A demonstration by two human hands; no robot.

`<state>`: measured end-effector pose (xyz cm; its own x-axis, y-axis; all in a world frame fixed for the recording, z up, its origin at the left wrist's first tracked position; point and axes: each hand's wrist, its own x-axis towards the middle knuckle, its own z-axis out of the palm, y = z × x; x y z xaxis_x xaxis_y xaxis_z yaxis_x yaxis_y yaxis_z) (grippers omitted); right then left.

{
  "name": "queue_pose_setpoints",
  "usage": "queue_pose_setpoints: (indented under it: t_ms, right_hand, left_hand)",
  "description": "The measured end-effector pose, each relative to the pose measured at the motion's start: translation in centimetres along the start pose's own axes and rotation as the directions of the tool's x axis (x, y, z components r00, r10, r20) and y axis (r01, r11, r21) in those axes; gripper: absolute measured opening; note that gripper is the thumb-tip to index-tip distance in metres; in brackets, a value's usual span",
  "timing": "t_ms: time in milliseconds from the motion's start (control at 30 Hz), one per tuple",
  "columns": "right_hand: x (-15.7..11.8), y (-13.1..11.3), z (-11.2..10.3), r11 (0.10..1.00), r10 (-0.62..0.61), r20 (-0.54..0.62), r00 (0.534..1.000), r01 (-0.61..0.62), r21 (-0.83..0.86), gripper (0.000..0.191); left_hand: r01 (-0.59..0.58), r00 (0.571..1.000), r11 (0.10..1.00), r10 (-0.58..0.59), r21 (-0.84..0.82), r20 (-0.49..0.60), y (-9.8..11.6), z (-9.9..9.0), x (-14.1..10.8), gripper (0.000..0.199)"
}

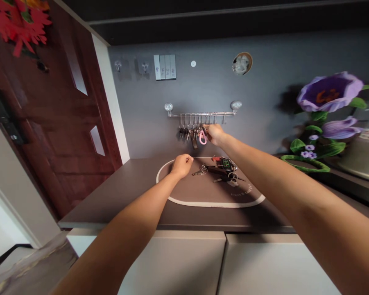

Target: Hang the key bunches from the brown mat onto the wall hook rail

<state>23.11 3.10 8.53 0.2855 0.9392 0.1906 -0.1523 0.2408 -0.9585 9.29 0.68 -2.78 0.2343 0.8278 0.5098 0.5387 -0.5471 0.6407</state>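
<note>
A clear rack [202, 114] with hooks is fixed to the grey wall, and several bunches of keys [189, 132] hang from its left and middle hooks. My right hand [214, 133] is at the hooks right of the middle, its fingers pinched on keys with a pink loop [203, 137]. Lower down, my left hand [182, 164] is closed over the left part of the brown mat [184, 192]; whether it holds anything is hidden. More keys [229, 166], with a black fob and a red piece, lie on the mat between my hands and under my right forearm.
Purple fabric flowers [330, 96] and a pale rounded object [364, 151] stand at the right. A wall switch [165, 67] and two small hooks are above left. The dark red door [64, 102] is at the left; a dark shelf [202, 28] overhangs the counter [110, 196].
</note>
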Motion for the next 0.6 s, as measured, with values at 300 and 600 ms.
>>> queue_pose_setpoints:
  t_ms: [300,600]
  right_hand:
    - [0.5,0.8,-0.8,0.997,-0.035,0.082,0.996,0.04,-0.071,0.013]
    - [0.7,1.2,-1.1,0.988,-0.044,0.147,0.988,0.065,-0.143,0.017]
  left_hand:
    - [-0.014,1.0,1.0,0.014,0.0,-0.003,-0.6,0.3,0.2,0.02]
    - [-0.006,1.0,1.0,0.006,0.014,0.006,-0.2,0.1,0.0,0.021]
